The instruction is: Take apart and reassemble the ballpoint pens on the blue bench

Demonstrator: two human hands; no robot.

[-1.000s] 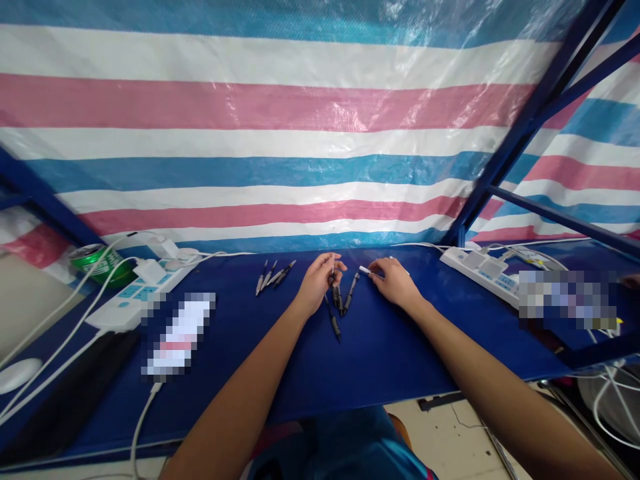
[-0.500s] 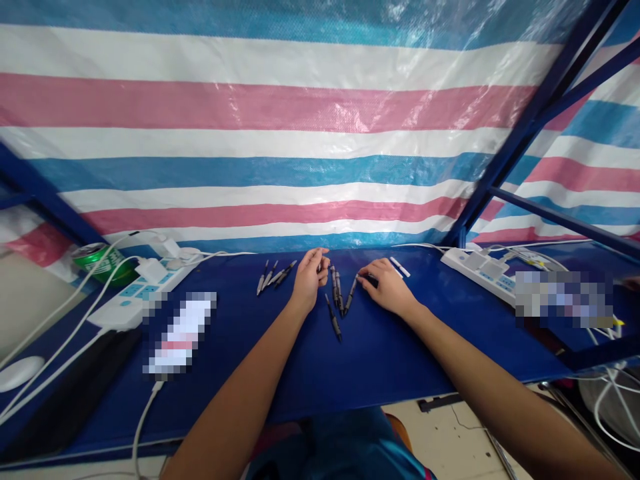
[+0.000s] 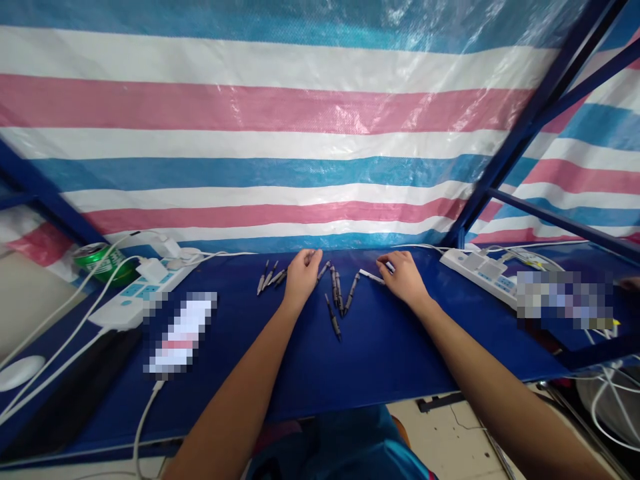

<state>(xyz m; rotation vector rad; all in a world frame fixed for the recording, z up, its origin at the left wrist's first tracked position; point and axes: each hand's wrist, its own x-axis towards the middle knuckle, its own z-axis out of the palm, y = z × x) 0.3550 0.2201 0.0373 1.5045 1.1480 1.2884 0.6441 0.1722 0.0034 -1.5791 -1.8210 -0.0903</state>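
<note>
My left hand [image 3: 301,279] rests on the blue table with its fingers curled; what they hold, if anything, is hidden. Just right of it a grey-black pen [image 3: 325,271] slants, its lower end at the hand's edge. Beside that lie two grey-black pens [image 3: 337,288] close together, then a slanted one [image 3: 352,293]. Another pen [image 3: 333,319] lies nearer me. My right hand [image 3: 403,279] has thumb and fingers closed around a white stick-like pen [image 3: 390,267]. A second white pen [image 3: 371,276] reaches left from under that hand to the slanted pen's top. Several pens [image 3: 269,278] lie left of my left hand.
At the left are a green can [image 3: 103,263], a white power strip [image 3: 145,293] with cables and a blurred-out phone [image 3: 183,333] on a cable. Another power strip [image 3: 480,275] stands right, near a blue metal frame [image 3: 493,183]. Striped plastic sheeting [image 3: 280,107] hangs behind.
My left hand has shifted left, uncovering a slanted pen beside it. My right hand has moved right onto the white pens, and one now points left toward the dark pens.
</note>
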